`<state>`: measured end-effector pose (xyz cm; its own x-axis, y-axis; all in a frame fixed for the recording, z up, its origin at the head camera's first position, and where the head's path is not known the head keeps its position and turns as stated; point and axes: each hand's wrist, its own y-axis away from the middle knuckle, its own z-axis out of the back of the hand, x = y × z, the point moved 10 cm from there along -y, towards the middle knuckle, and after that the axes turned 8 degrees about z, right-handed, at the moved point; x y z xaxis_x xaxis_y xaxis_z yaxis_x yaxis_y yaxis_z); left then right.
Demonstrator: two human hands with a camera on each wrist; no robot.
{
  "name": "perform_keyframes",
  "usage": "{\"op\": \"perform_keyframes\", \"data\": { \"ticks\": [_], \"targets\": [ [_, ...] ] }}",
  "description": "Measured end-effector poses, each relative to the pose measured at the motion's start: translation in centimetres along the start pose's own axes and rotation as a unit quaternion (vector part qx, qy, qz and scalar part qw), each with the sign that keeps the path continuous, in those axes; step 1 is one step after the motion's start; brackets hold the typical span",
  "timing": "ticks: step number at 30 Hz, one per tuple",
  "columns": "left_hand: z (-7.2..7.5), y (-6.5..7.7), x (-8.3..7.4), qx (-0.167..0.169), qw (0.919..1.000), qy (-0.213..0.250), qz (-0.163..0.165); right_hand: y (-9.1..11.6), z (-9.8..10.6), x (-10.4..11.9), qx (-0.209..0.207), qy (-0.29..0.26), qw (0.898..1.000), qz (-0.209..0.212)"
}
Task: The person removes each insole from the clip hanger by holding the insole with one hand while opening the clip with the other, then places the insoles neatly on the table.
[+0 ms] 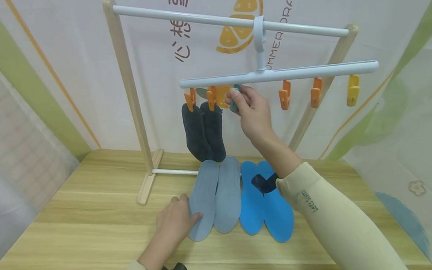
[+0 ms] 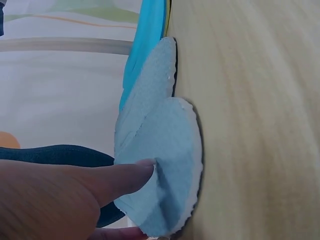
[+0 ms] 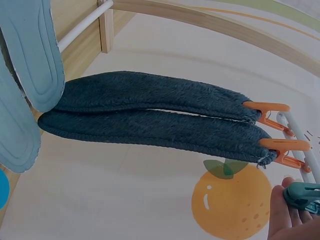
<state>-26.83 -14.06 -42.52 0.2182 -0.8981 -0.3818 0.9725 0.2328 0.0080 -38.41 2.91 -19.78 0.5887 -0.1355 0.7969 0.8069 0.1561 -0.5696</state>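
Observation:
My right hand (image 1: 254,112) pinches a teal clothes clip (image 1: 235,98) under the white hanger bar (image 1: 280,75); the right wrist view also shows that clip (image 3: 302,194) against the fingers. Two dark fuzzy insoles (image 3: 150,92) hang from two orange clips (image 1: 190,99) at the bar's left end. On the table, my left hand (image 1: 175,218) holds the left one of two grey-blue insoles (image 1: 204,201). In the left wrist view, its thumb lies on top of that insole (image 2: 175,135), and a fingertip shows at the lower edge. The other grey-blue insole (image 1: 228,198) lies alongside.
Two bright blue insoles (image 1: 251,208) lie right of the grey-blue pair, partly behind my right forearm. The hanger hooks over the top rod (image 1: 194,18) of a wooden-sided rack (image 1: 127,78). Orange clips (image 1: 284,96) and a yellow clip (image 1: 353,91) hang on the bar's right half.

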Motion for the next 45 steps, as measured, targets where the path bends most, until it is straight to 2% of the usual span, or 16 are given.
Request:
{"op": "perform_keyframes", "data": {
  "ticks": [5, 11, 13, 15, 18, 22, 26, 29, 35, 39, 45],
  "targets": [
    [0.2, -0.3, -0.4, -0.005, 0.9997, 0.022, -0.007, 0.0, 0.1, 0.1, -0.004, -0.002, 1.000, 0.004],
    [1.5, -0.6, -1.8, -0.047, 0.9972, 0.053, -0.025, 0.1, 0.0, 0.2, -0.003, -0.003, 1.000, 0.005],
    [1.9, -0.9, -2.4, -0.049, 0.9956, 0.072, -0.035, 0.1, 0.0, 0.2, -0.003, -0.004, 1.000, 0.005],
    [1.9, -1.3, -3.4, -0.034, 0.9925, 0.104, -0.054, 0.1, 0.0, 0.2, -0.004, -0.003, 1.000, 0.005],
    [1.7, -1.9, -5.1, 0.007, 0.9805, 0.176, -0.087, 0.2, 0.2, 0.2, -0.007, -0.004, 1.000, 0.005],
    [1.7, -3.0, -6.6, 0.052, 0.9550, 0.272, -0.107, 0.2, 0.1, 0.3, -0.008, -0.002, 1.000, 0.004],
    [2.6, -4.3, -7.5, 0.065, 0.9328, 0.337, -0.110, 0.3, -0.1, 0.4, -0.004, 0.000, 1.000, 0.009],
    [3.4, -5.3, -8.1, 0.064, 0.9262, 0.353, -0.117, 0.3, -0.1, 0.4, -0.002, 0.002, 1.000, 0.013],
    [4.6, -7.1, -8.6, 0.043, 0.9298, 0.349, -0.109, 0.3, 0.0, 0.4, -0.001, 0.008, 1.000, 0.018],
    [4.7, -8.3, -8.1, 0.032, 0.9348, 0.343, -0.084, 0.4, 0.0, 0.3, -0.001, 0.010, 1.000, 0.016],
    [4.9, -9.8, -7.6, 0.025, 0.9462, 0.314, -0.074, 0.4, -0.1, 0.4, -0.002, 0.006, 1.000, 0.015]
  ]
}}
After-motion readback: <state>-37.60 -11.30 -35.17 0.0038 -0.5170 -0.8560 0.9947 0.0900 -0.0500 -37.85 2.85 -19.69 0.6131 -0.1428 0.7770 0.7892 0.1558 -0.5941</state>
